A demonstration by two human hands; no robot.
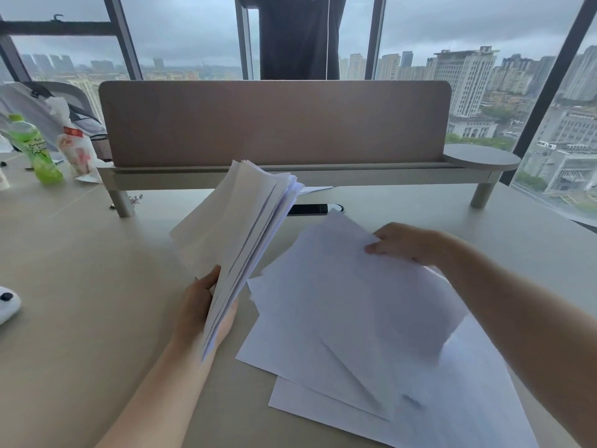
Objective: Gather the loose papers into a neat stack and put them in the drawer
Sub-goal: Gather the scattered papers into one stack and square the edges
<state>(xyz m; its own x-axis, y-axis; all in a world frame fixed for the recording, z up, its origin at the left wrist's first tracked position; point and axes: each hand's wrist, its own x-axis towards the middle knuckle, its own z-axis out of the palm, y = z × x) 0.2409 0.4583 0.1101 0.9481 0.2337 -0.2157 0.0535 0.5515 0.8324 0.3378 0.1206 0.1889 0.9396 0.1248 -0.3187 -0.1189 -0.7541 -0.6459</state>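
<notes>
My left hand [198,310] grips the lower edge of a bundle of white papers [235,234], held up and tilted above the desk, its sheets fanned at the top. To its right, several loose white sheets [323,334] lie spread and overlapping on the desk. My right hand [402,242] pinches the far edge of the topmost loose sheet [371,286], which is lifted slightly off the others. No drawer is in view.
A brown divider panel on a raised shelf [274,124] crosses the back of the beige desk [80,270]. A green bottle [32,148] and a snack packet [76,150] stand at the far left. A black device [310,209] lies under the shelf. A white object [8,303] sits at the left edge.
</notes>
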